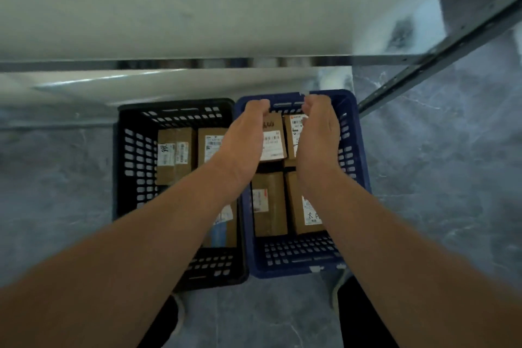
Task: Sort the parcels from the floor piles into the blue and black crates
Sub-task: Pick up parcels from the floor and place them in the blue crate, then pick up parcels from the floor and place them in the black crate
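Cardboard parcels [269, 203] are being packed tight inside the blue crate [353, 167], beside the black crate [124, 155], while left hand [243, 138] and right hand [317, 135], fingers curled, seemingly empty, are being held over its far edge; jamming or crushed corners are being risked.

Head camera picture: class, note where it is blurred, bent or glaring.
Head view: the shelf rail and the post are smeared by motion blur; wide-angle bending bows the forearms; soft glare on the shelf panel; labels in the blue crate are mostly unreadable.
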The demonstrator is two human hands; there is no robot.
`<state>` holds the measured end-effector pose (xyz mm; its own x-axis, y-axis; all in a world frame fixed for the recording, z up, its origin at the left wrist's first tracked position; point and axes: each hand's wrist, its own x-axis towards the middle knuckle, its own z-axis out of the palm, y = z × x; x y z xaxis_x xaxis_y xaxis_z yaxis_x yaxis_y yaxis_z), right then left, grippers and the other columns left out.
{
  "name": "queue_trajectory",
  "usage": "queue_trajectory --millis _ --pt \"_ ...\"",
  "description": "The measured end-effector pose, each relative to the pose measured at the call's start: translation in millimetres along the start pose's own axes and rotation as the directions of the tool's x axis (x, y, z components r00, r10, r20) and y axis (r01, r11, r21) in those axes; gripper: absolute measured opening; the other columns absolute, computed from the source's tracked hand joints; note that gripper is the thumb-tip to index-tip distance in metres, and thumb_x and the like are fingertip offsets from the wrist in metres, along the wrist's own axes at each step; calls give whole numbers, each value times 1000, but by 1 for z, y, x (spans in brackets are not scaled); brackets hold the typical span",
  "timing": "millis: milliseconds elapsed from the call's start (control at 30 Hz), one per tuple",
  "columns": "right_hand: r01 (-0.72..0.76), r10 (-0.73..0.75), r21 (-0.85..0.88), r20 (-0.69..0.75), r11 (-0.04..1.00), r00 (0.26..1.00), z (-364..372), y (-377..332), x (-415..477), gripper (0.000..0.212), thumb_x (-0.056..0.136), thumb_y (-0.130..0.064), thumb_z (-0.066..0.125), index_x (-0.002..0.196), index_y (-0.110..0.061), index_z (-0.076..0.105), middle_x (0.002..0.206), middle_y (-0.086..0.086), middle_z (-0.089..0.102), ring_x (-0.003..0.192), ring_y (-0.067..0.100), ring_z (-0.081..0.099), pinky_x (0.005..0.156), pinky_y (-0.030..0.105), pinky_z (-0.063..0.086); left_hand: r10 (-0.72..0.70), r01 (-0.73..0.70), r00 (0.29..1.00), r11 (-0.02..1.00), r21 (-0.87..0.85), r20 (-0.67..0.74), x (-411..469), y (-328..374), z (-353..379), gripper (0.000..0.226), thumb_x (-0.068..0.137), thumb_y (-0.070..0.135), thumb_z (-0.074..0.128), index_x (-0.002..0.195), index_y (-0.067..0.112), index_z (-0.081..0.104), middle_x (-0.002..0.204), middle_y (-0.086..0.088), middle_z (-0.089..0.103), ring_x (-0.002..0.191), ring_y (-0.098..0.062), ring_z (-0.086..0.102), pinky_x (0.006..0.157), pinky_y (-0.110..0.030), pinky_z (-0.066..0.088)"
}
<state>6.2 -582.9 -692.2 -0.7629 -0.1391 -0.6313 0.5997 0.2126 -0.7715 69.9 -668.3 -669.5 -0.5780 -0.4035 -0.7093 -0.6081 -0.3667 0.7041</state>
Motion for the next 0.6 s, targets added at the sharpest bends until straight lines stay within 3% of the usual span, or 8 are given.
queue_trajectory --millis 67,133,200,267,333,467,600 --pt "23 -22 28 -31 999 999 12 -32 -35 25 111 -37 44 114 -24 65 105 -1 67 89 6 58 75 29 44 26 -27 1000 998 55 16 -32 29 -17 33 108 41 35 89 27 58 47 18 61 38 13 53 43 -7 43" --pt "64 -62 43 -55 997 997 21 -63 -71 28 112 -39 41 122 -27 65 106 -11 64 90 0 56 73 25 39 84 -86 996 992 89 25 -58 58 -33 35 108 43 33 92 29 61 54 21 65 48 11 59 56 -13 49" --pt "95 -91 61 -64 994 994 29 -91 -107 32 112 -39 40 126 -25 65 105 -9 65 88 -1 56 72 24 40 136 -139 990 988 70 36 -85 86 -50 38 106 47 35 115 26 65 88 18 71 85 1 65 81 -24 48" --pt "121 -115 98 -63 988 991 37 -118 -146 38 111 -38 39 134 -21 64 115 1 66 90 0 55 72 23 41 178 -180 983 982 59 31 -117 114 -64 56 100 56 38 140 22 58 129 5 62 119 -15 53 106 -37 39" --pt "155 -149 108 -69 982 986 44 -144 -183 41 110 -40 40 139 -24 63 120 -4 66 97 -2 57 74 22 42 212 -214 976 975 52 46 -150 140 -79 63 99 57 37 149 22 50 149 1 50 136 -20 44 119 -45 30" --pt "281 -266 127 -123 951 956 60 -197 -261 37 112 -36 39 131 -23 68 110 -11 67 85 -11 65 67 15 50 300 -304 952 949 85 57 -218 186 -110 56 104 53 34 152 25 46 154 0 46 137 -22 43 120 -47 30" --pt "448 -422 143 -181 883 888 67 -251 -342 38 110 -37 39 124 -28 72 123 -12 71 118 8 64 103 37 51 390 -393 919 914 98 55 -296 231 -138 57 104 55 32 152 29 46 157 2 44 142 -20 40 121 -47 28"
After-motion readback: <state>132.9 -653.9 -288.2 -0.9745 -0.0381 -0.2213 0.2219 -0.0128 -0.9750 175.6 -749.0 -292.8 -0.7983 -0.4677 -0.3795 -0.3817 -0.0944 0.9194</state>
